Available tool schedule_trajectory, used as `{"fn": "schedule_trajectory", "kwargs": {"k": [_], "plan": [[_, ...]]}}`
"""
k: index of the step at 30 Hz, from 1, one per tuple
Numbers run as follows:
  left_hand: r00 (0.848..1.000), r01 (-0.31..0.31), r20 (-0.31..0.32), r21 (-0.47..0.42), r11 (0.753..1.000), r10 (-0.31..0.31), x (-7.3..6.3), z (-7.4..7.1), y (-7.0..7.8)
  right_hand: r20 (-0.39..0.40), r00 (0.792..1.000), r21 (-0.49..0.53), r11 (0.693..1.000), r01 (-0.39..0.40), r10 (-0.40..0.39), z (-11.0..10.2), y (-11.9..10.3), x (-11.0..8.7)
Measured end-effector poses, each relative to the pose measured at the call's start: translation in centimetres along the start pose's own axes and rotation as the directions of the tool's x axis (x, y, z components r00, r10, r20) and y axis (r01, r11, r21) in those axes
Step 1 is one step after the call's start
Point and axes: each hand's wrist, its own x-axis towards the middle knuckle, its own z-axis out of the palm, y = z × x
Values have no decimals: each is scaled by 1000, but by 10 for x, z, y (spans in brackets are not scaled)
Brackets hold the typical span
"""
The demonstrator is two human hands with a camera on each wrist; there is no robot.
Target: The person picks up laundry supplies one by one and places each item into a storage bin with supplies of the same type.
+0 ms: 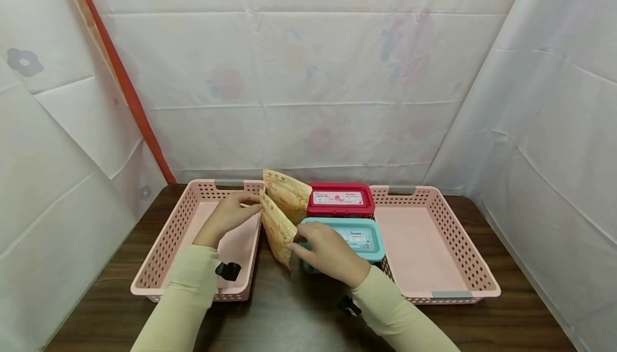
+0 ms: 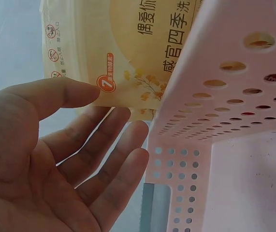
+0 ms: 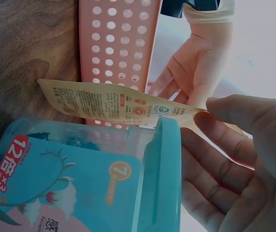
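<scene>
A yellow pouch point(image 1: 277, 229) with printed lettering stands tilted between the left basket and the turquoise box. My left hand point(image 1: 231, 215) pinches its left edge; in the left wrist view the thumb point(image 2: 82, 93) lies on the printed face and the other fingers are behind. On the opposite side, my right hand point(image 1: 330, 250) pinches the top corner of the pouch point(image 3: 123, 104) between thumb and forefinger. A second yellow pouch point(image 1: 289, 194) stands behind the first. The turquoise lidded box point(image 1: 371, 239) is under and beside my right hand, partly covered by it.
A red lidded box point(image 1: 368, 200) stands behind the turquoise one. Pink perforated baskets flank the group: the left basket point(image 1: 164, 242) under my left forearm, the right basket point(image 1: 463, 247) beyond the boxes. All stand on a dark wooden table point(image 1: 284, 320), with white cloth walls around.
</scene>
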Motion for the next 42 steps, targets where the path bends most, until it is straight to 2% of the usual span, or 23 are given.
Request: {"fn": "schedule_trajectory", "kwargs": {"k": [5, 24, 33, 42], "plan": [[1000, -10, -1, 33, 999, 10, 1, 0, 1, 8, 1000, -20, 1000, -1, 1, -2, -3, 0], [998, -63, -11, 73, 995, 64, 0, -1, 3, -8, 999, -22, 999, 49, -49, -3, -1, 0], [999, -35, -15, 55, 998, 36, -3, -4, 9, -28, 997, 6, 997, 76, -76, -7, -2, -1], [992, -93, -76, 94, 991, 101, -8, -7, 22, -58, 994, 14, 996, 91, -90, -14, -8, -1]]}}
